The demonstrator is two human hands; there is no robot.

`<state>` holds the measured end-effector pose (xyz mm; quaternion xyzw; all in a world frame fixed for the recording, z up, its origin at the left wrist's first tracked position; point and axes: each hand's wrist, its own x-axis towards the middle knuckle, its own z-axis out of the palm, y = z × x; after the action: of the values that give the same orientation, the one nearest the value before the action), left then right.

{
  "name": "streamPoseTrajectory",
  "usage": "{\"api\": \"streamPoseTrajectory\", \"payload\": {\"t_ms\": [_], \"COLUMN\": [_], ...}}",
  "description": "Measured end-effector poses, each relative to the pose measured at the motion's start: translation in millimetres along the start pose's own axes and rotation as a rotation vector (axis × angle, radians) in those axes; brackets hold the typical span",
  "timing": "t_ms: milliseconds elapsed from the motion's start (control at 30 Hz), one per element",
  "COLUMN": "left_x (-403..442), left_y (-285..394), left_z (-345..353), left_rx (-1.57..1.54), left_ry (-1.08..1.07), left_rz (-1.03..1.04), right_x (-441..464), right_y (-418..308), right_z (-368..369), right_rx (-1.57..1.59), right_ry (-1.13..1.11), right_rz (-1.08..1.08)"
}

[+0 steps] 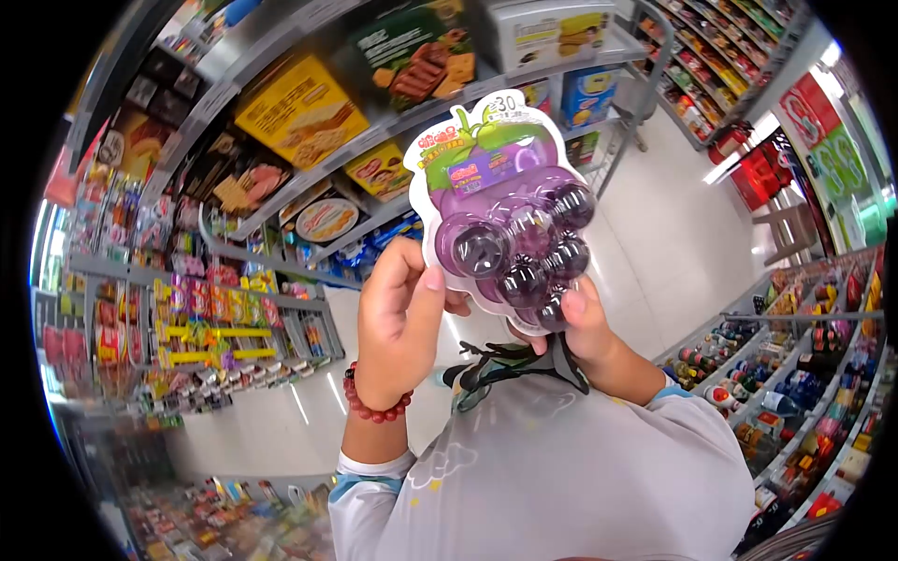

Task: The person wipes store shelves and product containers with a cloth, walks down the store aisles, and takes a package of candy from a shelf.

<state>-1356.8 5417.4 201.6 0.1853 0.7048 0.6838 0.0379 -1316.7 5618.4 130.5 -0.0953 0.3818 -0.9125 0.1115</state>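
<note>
A grape-shaped candy pack (510, 217) with clear, dark purple plastic bubbles and a green, white-edged card top is held up in front of my chest. My left hand (404, 309) grips its lower left edge, thumb on the front and fingers behind. At the bottom right, my right hand (589, 327) pinches the pack's lower tip, with the thumb in front. Both hands are closed on the same pack. A red bead bracelet (376, 409) circles my left wrist.
Ahead stands a metal shelf rack (374, 138) with a yellow biscuit box (301, 110) and a dark green box (416, 56). Bagged sweets (210, 304) hang at left. Bottle shelves (795, 393) line the right. Pale tiled floor (645, 220) runs between.
</note>
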Motion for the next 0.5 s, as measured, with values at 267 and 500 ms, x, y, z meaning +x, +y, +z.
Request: {"api": "streamPoseTrajectory", "payload": {"t_ms": [267, 500], "left_x": [-20, -28], "left_y": [-14, -30], "left_z": [-20, -18], "left_rx": [-0.169, -0.28], "left_ry": [0.007, 0.122], "left_rz": [-0.022, 0.045], "right_x": [17, 23], "right_y": [45, 56], "right_z": [11, 0], "right_rx": [-0.248, -0.355], "right_ry": [-0.066, -0.256], "right_rz": [0.081, 0.008]}}
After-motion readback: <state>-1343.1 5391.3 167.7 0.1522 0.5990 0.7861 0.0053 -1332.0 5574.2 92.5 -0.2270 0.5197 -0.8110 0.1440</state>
